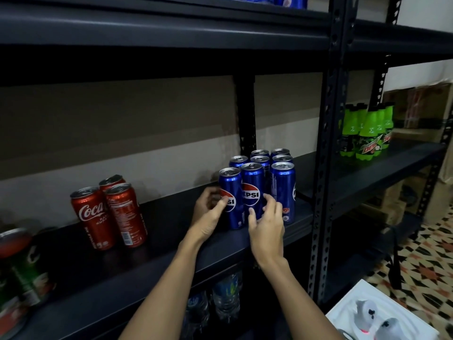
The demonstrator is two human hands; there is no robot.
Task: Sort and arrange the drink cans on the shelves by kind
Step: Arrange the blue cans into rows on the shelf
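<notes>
Several blue Pepsi cans [282,177] stand in rows at the right end of the dark shelf [159,261]. My left hand [208,212] curls round the front-left Pepsi can [231,192]. My right hand [266,222] has its fingers curled against the front-middle Pepsi can [252,182], between it and the can to the right. Three red Coca-Cola cans [107,214] stand grouped further left on the same shelf. A green can [27,278] and a red-topped can [12,241] sit blurred at the far left edge.
More blue cans [289,1] show on the shelf above. Green Mountain Dew bottles [367,133] stand on the neighbouring rack to the right, with cardboard boxes [421,106] behind. Water bottles [225,298] sit on the shelf below. A white box [343,312] lies on the patterned floor.
</notes>
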